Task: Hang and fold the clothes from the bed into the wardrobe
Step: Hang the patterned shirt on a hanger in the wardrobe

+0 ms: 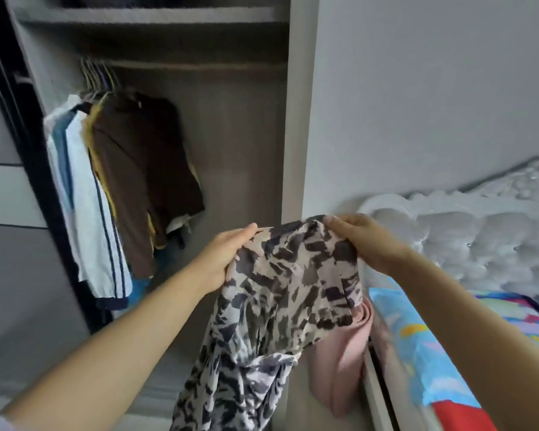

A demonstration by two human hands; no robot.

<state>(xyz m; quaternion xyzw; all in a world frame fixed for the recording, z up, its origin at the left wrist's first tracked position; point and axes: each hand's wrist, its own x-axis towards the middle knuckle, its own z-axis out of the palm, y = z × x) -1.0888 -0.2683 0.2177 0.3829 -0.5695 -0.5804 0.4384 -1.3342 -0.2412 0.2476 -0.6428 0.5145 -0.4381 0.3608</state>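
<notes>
Holding patterned shirt [288,293] up by top edge: left hand [227,253] & right hand [360,241] both pinching it, long axis hanging down. Wardrobe rail [196,66] lying up-left, nearer left hand.

The wardrobe [156,126] stands to the left, with hanging clothes [122,188] at its left side. The bed [448,321] lies to the right, its headboard [467,237] against the wall [433,88].

Both arms out, left grip [227,253] & right grip [360,241] pinched shut.
</notes>
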